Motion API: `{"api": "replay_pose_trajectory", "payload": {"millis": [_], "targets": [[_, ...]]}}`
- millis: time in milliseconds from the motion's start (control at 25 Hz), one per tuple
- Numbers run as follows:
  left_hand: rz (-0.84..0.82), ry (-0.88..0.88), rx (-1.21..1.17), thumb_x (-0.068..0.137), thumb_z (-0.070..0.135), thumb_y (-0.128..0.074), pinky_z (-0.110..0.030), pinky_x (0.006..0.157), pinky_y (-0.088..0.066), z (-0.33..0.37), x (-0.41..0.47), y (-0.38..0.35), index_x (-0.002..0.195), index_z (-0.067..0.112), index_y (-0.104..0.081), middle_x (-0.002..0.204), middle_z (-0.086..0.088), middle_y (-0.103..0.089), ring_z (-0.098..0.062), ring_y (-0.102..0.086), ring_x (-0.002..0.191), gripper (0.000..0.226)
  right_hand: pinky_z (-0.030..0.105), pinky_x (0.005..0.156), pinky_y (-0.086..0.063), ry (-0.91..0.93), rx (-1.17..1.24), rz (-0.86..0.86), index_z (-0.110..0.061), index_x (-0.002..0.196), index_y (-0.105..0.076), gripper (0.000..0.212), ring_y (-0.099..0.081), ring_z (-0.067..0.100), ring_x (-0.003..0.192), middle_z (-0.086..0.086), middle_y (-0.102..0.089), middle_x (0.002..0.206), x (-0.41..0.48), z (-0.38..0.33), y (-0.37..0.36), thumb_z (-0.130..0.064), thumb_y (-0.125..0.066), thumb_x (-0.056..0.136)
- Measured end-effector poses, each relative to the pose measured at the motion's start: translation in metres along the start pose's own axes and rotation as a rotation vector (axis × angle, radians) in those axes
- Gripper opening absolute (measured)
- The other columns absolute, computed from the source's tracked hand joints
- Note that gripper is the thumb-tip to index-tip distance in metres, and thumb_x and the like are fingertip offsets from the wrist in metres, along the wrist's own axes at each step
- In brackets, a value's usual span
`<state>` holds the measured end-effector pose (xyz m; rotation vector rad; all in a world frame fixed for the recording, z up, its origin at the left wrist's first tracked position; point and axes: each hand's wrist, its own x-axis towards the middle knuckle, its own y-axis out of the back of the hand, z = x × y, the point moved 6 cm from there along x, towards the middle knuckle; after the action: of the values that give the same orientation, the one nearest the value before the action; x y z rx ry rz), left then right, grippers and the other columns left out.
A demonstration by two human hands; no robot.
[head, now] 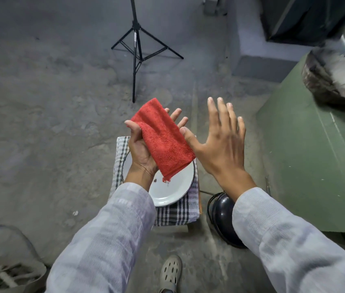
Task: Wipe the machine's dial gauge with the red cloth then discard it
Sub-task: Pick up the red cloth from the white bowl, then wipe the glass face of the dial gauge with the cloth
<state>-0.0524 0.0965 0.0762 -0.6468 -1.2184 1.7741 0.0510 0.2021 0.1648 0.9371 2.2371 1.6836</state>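
A folded red cloth [164, 140] lies across the upturned palm of my left hand [141, 149], with the thumb pinching its left edge. Its lower end hangs over a white plate [173, 189]. My right hand [222, 140] is just to the right of the cloth, fingers spread, back of the hand up, thumb tip close to the cloth's edge and holding nothing. The green machine [306, 157] stands at the right. I see no dial gauge in this view.
The plate rests on a checked cloth [178, 212] over a small stool. A black round object [224, 216] sits on the floor beside it. A black tripod [136, 49] stands ahead. My foot in a grey shoe [170, 271] is below. A dusty drum [334, 75] sits on the machine.
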Motion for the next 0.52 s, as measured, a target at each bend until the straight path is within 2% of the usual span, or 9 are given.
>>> {"api": "replay_pose_trajectory", "payload": {"millis": [280,400,520], "targets": [[-0.163,0.006,0.012,0.080,0.084,-0.040,-0.067,0.130,0.005,0.021,0.030,-0.094,0.168,0.011,-0.004,0.175,-0.020,-0.014,-0.041,-0.013,0.162,0.120,0.054,0.136,-0.010,0.052,-0.009,0.162,-0.023,0.171,-0.013,0.099,-0.008,0.030,0.168,0.011,-0.013,0.180,0.016,-0.009,0.086,-0.079,-0.045,0.096],[-0.223,0.011,0.028,0.079,0.082,-0.039,-0.067,0.129,0.005,0.025,0.040,-0.139,0.165,0.013,-0.016,0.176,-0.018,-0.013,-0.040,-0.013,0.162,0.113,0.054,0.135,-0.005,0.067,-0.021,0.259,-0.022,0.172,-0.009,0.100,-0.001,0.030,0.168,0.012,-0.004,0.181,0.015,-0.004,0.125,-0.080,-0.043,0.097],[-0.245,0.006,0.073,0.079,0.082,-0.037,-0.069,0.129,0.004,0.022,0.051,-0.189,0.159,0.016,-0.023,0.175,-0.020,-0.017,-0.041,-0.016,0.162,0.105,0.055,0.136,-0.006,0.074,-0.048,0.346,-0.022,0.172,-0.011,0.098,0.001,0.030,0.168,0.012,-0.004,0.181,0.012,0.009,0.171,-0.079,-0.042,0.098]]}}
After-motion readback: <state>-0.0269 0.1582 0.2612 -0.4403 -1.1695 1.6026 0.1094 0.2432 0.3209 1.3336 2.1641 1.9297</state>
